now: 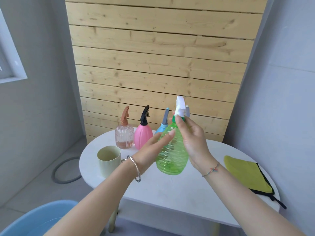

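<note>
The green bottle [172,155] is held up above the table [170,193]. Its neck is pinched by the right hand [192,140], and its side is touched by the flat left hand [153,149]. The white top [180,106] is still on, so nothing looks opened yet.

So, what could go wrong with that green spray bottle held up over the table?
The green bottle is in the air, gripped only at its neck by the right hand, while the left hand just touches its side; it might slip and drop on the table. The pink bottle and blue bottle stand close behind, so a swing could topple them.
</note>
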`<action>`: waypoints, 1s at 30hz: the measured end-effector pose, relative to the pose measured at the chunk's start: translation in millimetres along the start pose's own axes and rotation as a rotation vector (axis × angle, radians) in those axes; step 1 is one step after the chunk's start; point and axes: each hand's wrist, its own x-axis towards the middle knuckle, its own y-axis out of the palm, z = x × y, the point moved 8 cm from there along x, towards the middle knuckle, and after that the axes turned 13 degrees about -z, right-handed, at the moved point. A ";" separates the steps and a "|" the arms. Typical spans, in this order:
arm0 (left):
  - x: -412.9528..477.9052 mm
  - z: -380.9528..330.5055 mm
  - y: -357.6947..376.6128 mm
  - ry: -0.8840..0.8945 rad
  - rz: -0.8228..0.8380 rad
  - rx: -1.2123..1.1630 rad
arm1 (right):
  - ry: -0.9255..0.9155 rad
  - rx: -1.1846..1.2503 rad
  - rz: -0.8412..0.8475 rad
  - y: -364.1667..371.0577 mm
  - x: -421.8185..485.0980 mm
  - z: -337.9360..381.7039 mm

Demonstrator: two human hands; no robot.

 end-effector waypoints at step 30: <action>-20.5 48.1 -40.4 -0.138 0.023 0.147 | -0.055 0.188 -0.218 -52.2 77.6 45.1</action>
